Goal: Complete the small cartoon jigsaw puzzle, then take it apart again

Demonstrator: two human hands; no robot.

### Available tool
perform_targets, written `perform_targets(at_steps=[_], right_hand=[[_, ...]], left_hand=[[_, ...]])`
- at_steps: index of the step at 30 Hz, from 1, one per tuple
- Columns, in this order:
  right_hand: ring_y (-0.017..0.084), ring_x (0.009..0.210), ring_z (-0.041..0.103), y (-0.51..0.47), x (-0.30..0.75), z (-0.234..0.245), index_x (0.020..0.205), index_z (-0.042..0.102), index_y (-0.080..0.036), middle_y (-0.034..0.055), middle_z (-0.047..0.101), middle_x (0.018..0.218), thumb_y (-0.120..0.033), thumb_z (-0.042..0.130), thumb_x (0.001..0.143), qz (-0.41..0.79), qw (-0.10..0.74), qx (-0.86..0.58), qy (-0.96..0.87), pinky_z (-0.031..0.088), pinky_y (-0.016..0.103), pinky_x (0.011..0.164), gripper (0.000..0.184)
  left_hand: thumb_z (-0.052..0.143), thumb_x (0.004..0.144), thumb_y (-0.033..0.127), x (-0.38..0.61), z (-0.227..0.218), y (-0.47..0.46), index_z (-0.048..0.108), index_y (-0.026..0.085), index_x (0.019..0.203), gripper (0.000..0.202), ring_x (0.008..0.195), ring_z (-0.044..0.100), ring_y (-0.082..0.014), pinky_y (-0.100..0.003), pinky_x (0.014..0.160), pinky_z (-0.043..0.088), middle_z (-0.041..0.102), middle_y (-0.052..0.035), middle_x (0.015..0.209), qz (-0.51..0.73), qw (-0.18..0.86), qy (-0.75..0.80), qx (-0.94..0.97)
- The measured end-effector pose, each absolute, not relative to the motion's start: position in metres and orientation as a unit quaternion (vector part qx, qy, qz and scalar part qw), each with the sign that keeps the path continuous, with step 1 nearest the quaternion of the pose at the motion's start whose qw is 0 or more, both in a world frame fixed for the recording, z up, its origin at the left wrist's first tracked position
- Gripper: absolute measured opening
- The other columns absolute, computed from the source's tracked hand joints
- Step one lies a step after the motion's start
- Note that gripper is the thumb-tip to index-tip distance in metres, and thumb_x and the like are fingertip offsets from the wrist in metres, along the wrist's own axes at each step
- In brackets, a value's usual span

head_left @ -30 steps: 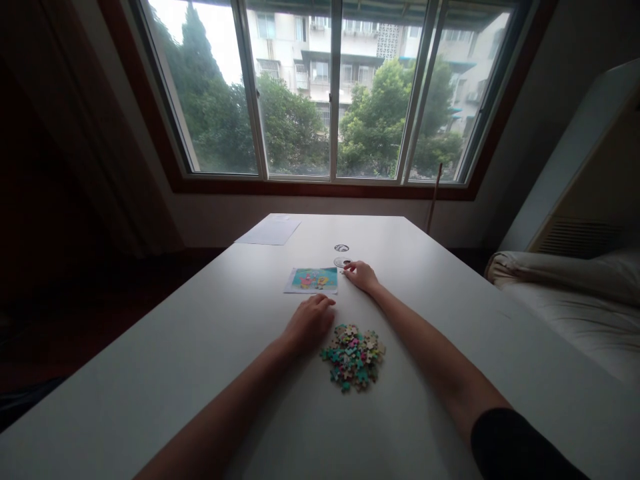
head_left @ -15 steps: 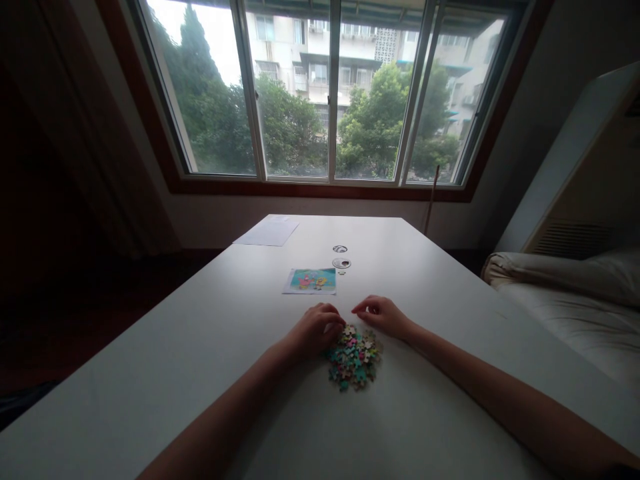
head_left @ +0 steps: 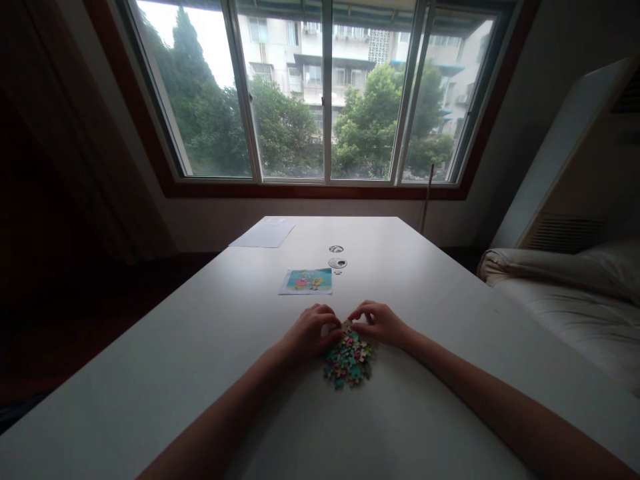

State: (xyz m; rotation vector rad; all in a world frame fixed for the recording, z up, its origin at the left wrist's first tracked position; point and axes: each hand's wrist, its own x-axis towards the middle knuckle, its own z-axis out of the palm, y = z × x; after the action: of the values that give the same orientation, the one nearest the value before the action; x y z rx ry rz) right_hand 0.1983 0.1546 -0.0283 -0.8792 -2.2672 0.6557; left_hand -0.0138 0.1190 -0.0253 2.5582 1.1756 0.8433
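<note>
A heap of several small colourful puzzle pieces [head_left: 349,361] lies on the white table [head_left: 210,347] in front of me. My left hand [head_left: 311,331] rests at the heap's far left edge with its fingers curled in. My right hand [head_left: 381,323] is at the far right edge, fingers pinched. The fingertips of both hands meet on one pale puzzle piece [head_left: 346,325] at the top of the heap. A printed picture card [head_left: 307,281] in blue and pink lies flat just beyond my hands.
Two small round objects [head_left: 337,263] sit beyond the card, and a white sheet of paper [head_left: 263,235] lies at the far left corner. A wide window [head_left: 325,93] faces me. A pale cushioned seat [head_left: 565,287] stands to the right of the table.
My right hand drew back from the round object beyond the card to the heap. Both hands closed in until their fingertips met on one piece. My view shifted slightly.
</note>
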Motion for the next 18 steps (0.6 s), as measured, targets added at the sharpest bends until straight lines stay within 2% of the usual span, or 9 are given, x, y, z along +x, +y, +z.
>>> perform_targets(at_steps=[5, 10, 13, 18], right_hand=[[0.010, 0.061, 0.048, 0.150, 0.201, -0.027, 0.085, 0.064, -0.018, 0.0030, 0.060, 0.075, -0.030, 0.058, 0.074, 0.203, 0.324, -0.288, -0.878, 0.041, 0.022, 0.057, 0.017], [0.015, 0.073, 0.053, 0.145, 0.201, -0.024, 0.089, 0.061, -0.019, 0.0055, 0.062, 0.079, -0.029, 0.053, 0.079, 0.054, 0.329, -0.224, -0.916, 0.040, 0.028, 0.070, 0.017], [0.015, 0.074, 0.054, 0.144, 0.202, -0.021, 0.091, 0.060, -0.019, 0.0058, 0.063, 0.081, -0.030, 0.051, 0.081, -0.008, 0.326, -0.211, -0.921, 0.037, 0.030, 0.071, 0.017], [0.015, 0.074, 0.055, 0.141, 0.203, -0.018, 0.091, 0.059, -0.020, 0.0057, 0.064, 0.081, -0.033, 0.049, 0.082, -0.038, 0.334, -0.236, -0.912, 0.036, 0.030, 0.071, 0.019]], left_hand=[[0.055, 0.076, 0.031, -0.013, -0.024, 0.118, 0.064, 0.020, 0.083, 0.017, 0.081, 0.053, -0.0176, -0.029, 0.076, 0.040, 0.060, -0.0058, 0.085, 0.307, 0.115, 0.390, 0.860], [0.060, 0.072, 0.030, -0.010, -0.020, 0.113, 0.063, 0.020, 0.086, 0.018, 0.082, 0.053, -0.0176, -0.029, 0.076, 0.040, 0.062, -0.0045, 0.085, 0.322, 0.132, 0.382, 0.856], [0.062, 0.070, 0.030, -0.010, -0.017, 0.112, 0.063, 0.020, 0.086, 0.019, 0.083, 0.054, -0.0180, -0.030, 0.077, 0.039, 0.062, -0.0045, 0.086, 0.334, 0.140, 0.384, 0.850], [0.058, 0.074, 0.027, -0.006, -0.014, 0.110, 0.064, 0.017, 0.078, 0.012, 0.077, 0.055, -0.0169, -0.029, 0.074, 0.041, 0.063, -0.0046, 0.078, 0.364, 0.178, 0.397, 0.823]])
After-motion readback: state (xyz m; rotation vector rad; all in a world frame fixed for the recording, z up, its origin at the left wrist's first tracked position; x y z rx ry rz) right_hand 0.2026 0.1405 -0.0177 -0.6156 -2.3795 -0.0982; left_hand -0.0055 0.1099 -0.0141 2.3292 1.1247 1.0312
